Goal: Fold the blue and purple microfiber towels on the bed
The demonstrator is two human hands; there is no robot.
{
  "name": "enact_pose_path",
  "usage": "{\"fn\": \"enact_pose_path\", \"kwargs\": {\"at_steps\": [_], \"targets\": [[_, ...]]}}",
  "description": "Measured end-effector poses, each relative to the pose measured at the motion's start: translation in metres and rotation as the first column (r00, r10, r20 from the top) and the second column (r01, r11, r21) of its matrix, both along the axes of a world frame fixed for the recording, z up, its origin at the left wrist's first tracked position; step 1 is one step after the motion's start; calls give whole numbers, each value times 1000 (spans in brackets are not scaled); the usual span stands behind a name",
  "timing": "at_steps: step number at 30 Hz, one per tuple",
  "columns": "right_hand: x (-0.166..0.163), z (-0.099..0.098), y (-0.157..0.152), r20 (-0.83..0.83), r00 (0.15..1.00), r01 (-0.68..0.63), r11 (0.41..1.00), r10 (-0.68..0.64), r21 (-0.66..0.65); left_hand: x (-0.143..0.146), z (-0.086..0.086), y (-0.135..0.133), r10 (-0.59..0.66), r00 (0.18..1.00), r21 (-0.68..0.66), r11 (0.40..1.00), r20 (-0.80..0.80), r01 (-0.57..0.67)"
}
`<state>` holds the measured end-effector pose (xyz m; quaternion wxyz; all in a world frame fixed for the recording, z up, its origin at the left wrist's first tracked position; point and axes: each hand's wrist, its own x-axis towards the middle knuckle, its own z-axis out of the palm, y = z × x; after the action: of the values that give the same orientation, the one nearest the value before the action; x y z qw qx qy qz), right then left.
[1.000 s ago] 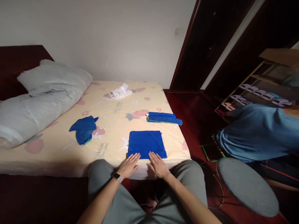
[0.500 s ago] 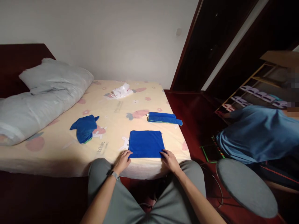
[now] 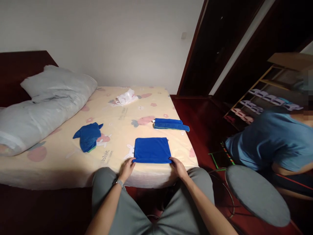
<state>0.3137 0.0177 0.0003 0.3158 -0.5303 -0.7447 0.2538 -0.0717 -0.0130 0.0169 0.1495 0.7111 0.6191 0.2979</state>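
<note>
A blue towel [image 3: 152, 148], folded into a flat rectangle, lies on the bed near its front edge. My left hand [image 3: 127, 167] pinches the towel's near left corner. At the near right corner, my right hand [image 3: 179, 167] grips the cloth the same way. Between the hands the near edge is turned up in a narrow fold. Just beyond lie blue cloths folded into long strips [image 3: 170, 124], one beside the other. To the left rests a crumpled blue cloth [image 3: 89, 136] with a bit of green edging.
A white plastic bag [image 3: 126, 97] sits farther back on the patterned bed sheet [image 3: 114, 130]. A grey quilt [image 3: 56, 94] is heaped at the left. Right of the bed are a round grey stool [image 3: 258, 195], a person in a blue shirt [image 3: 271, 140] and a slipper rack [image 3: 261, 80].
Both hands have closed on the towel's near corners and turned its near edge up slightly. The person at the right has shifted, drawing an arm back from the rack.
</note>
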Motion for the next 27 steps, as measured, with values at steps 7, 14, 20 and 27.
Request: {"fn": "enact_pose_path", "kwargs": {"at_steps": [7, 14, 20, 27], "targets": [[9, 25, -13, 128, 990, -72, 994, 61, 80, -13, 13, -9, -260, 945, 41, 961, -200, 274], [5, 3, 2, -95, 988, 103, 979, -121, -176, -9, -2, -6, -130, 986, -85, 987, 106, 139], [4, -7, 14, -42, 981, 180, 964, -192, -195, -6, -26, 7, 92, 979, -115, 991, 184, -72], [1, -4, 11, 24, 981, 193, 976, -191, -97, 2, -30, 13, 147, 985, -20, 989, 86, -146]]}}
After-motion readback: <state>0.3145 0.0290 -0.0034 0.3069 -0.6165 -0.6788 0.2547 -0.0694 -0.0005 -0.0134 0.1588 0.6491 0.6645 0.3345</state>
